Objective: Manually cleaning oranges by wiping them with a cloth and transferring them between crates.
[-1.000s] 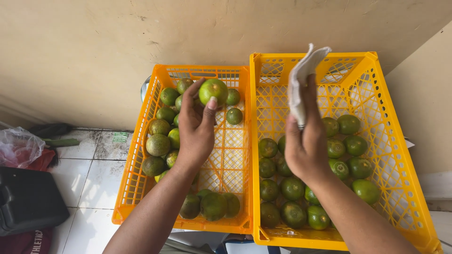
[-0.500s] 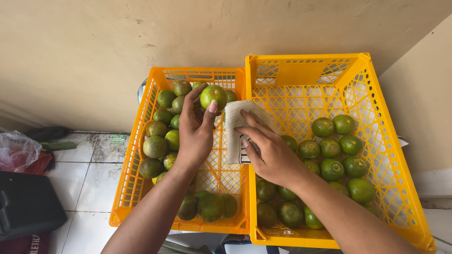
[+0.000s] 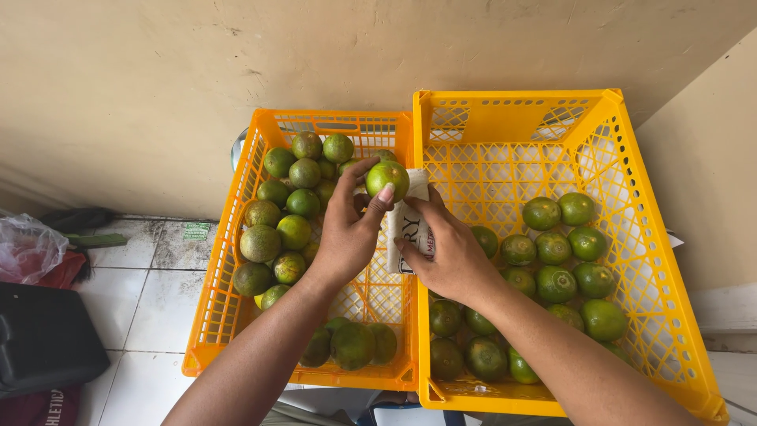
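Hands are seen from the head camera over two yellow lattice crates set side by side against a beige wall. A green citrus fruit (image 3: 387, 180) is gripped by the left hand (image 3: 347, 237), its fingers curled narrowly round the fruit with the thumb pressed on the near side; the fruit is held up above the inner edge of the left crate (image 3: 217, 315), close to where the two crates meet. A folded white cloth (image 3: 410, 225) is held by the right hand (image 3: 449, 252), fingers closed on it, and the cloth's upper end is brought against the right side of the fruit. More green citrus fruits (image 3: 288, 213) are heaped in the far and left parts of the left crate, with a few at its near end. The right crate (image 3: 654, 268) is filled along its right and near parts by another batch of green fruits (image 3: 564, 260). White floor tiles (image 3: 150, 300), a black case (image 3: 43, 339) and a clear plastic bag (image 3: 27, 248) are seen to the left.
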